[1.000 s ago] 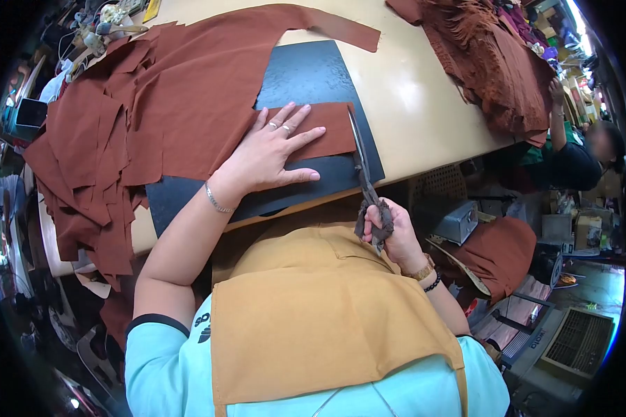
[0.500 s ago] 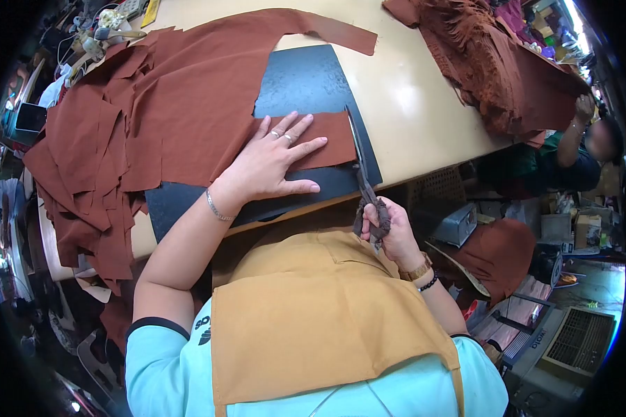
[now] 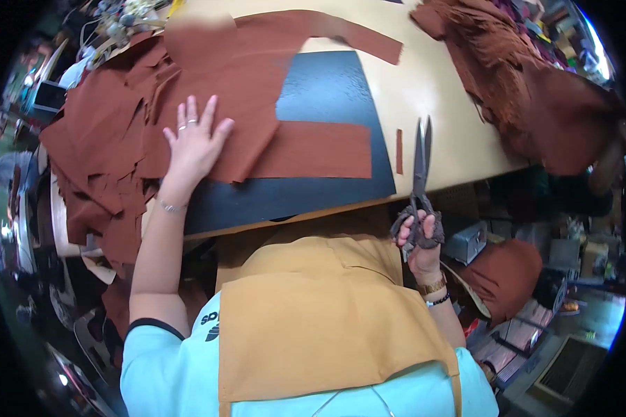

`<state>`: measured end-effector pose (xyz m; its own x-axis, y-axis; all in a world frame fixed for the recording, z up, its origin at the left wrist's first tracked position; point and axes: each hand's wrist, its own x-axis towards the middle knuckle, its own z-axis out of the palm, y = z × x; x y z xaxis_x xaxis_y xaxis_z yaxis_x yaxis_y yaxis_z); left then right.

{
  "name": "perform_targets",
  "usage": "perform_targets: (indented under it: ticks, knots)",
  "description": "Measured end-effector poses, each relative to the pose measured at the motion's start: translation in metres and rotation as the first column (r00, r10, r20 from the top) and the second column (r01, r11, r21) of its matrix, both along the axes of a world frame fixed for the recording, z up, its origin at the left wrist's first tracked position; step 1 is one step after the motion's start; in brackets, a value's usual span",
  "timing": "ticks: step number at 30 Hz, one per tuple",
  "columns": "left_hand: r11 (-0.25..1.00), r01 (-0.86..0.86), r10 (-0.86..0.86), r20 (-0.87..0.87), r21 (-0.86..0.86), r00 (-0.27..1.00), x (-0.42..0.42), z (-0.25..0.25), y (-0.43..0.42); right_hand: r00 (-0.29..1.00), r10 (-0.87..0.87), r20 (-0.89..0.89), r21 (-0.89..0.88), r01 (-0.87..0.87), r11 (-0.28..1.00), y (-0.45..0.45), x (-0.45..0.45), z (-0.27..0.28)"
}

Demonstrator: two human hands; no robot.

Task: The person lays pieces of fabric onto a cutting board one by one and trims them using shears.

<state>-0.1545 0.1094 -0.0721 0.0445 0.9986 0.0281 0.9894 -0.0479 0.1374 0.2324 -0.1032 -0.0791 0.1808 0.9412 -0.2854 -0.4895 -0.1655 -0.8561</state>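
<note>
My left hand, fingers spread, lies on the large reddish-brown cloth on the table's left side. A straight-edged strip of this cloth extends rightward over a black mat. My right hand is closed round the wrapped handles of the large scissors, whose blades point away from me and are slightly apart. A thin reddish-brown sliver rests on the pale table between the mat and the scissors.
The pale table holds another frayed reddish-brown cloth pile at the right. Brushes and clutter lie at the back left. A grey metal box and a brown cloth bundle are below the table's right edge.
My left hand has moved left, off the strip and onto the larger cloth. The scissors have moved right, away from the strip, and their blades have parted. A thin sliver now shows on the table.
</note>
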Motion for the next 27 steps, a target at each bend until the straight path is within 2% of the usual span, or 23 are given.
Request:
perform_targets:
  ticks: [2,4,5,8,11,14,15,16,19,23,27]
  knots:
    - [0.995,0.08,-0.078,-0.033,0.065,0.996,0.011,0.003,-0.004,1.0,0.021,0.001,0.028,-0.021,0.999,0.005,0.002,-0.003]
    - [0.967,0.232,-0.231,-0.024,0.102,0.973,0.035,0.003,-0.002,0.999,0.027,0.046,0.051,-0.029,0.998,0.008,0.001,-0.001]
    - [0.944,0.323,-0.321,-0.048,0.06,0.946,0.049,0.004,-0.001,0.998,0.011,0.061,0.042,-0.013,0.999,0.009,-0.001,-0.001]
    - [0.793,0.603,-0.608,0.055,0.082,0.792,0.087,0.004,0.006,0.992,0.042,0.117,0.097,-0.054,0.994,0.013,-0.005,0.0]
    - [0.758,0.638,-0.649,0.069,0.135,0.757,0.086,-0.007,0.046,0.972,0.1,0.214,0.119,-0.128,0.985,0.013,-0.005,0.014]
    - [0.85,0.506,-0.506,-0.042,0.147,0.862,0.038,-0.008,0.108,0.951,0.135,0.278,0.077,-0.162,0.984,0.009,-0.004,0.024]
    - [0.879,0.461,-0.464,-0.006,0.119,0.886,0.019,-0.007,0.121,0.946,0.162,0.282,0.055,-0.184,0.981,0.007,-0.001,0.025]
    - [0.907,0.414,-0.403,-0.124,0.082,0.907,0.005,0.0,0.127,0.94,0.191,0.283,0.035,-0.209,0.977,0.007,0.001,0.027]
    - [0.87,0.421,-0.399,-0.134,0.258,0.907,-0.023,0.002,0.126,0.913,0.312,0.264,-0.04,-0.313,0.949,0.008,0.007,0.029]
    - [0.782,0.484,-0.523,-0.008,0.393,0.852,-0.014,0.014,0.074,0.858,0.457,0.234,-0.129,-0.439,0.889,0.01,0.011,0.032]
    - [0.647,0.726,-0.762,0.168,0.232,0.625,0.023,0.032,-0.021,0.817,0.539,0.205,-0.166,-0.514,0.841,0.012,0.014,0.031]
